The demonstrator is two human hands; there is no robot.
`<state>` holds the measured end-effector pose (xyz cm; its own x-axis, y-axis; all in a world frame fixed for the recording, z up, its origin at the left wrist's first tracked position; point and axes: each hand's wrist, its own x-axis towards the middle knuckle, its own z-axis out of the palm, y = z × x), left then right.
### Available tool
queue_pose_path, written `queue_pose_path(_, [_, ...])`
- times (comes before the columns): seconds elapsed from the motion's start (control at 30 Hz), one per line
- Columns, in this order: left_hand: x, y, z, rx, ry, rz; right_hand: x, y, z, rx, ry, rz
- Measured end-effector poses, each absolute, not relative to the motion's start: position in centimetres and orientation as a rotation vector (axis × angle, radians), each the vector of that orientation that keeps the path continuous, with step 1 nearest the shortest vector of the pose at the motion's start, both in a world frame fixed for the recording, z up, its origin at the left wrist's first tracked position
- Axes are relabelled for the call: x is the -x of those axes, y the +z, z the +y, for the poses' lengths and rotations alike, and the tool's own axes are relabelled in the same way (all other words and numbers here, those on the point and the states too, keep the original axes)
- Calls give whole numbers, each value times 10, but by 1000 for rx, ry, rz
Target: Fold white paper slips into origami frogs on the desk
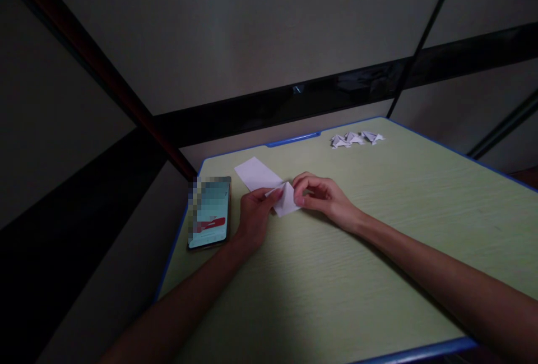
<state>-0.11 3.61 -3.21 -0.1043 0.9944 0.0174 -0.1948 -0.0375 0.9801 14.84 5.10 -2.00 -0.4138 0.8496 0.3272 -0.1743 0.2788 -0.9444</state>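
A strip of white paper (257, 173) is partly folded, its near end bent into a raised peak with flaps. My left hand (256, 210) pinches the left side of the folded end, thumb on top. On the right edge of the same end, my right hand (320, 194) closes with thumb and fingertips gripping the paper. The far end of the strip stretches flat toward the back left, beyond my left hand. The fingertips under the paper are hidden.
A phone (215, 212) with a lit, partly blurred screen lies left of my left hand. Three small folded paper figures (355, 138) stand at the back right. The light green table (378, 308) has a blue rim, and cabinet-like panels (269, 33) rise behind it.
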Motion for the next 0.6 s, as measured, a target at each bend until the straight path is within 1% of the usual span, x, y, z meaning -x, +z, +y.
queue_pose_path(0.2, [0, -28, 35, -968, 1355, 1070, -148, -24, 51, 667, 1520, -1598])
queue_pose_path(0.27, [0, -26, 34, -997, 1364, 1093, -149, -25, 52, 660, 1542, -1584])
queue_pose_path(0.47, [-2, -20, 28, -1270, 1402, 1375, -149, -22, 51, 650, 1366, -1634])
queue_pose_path(0.6, [-2, -20, 25, -1386, 1415, 1373, -148, -20, 50, 748, 1262, -1693])
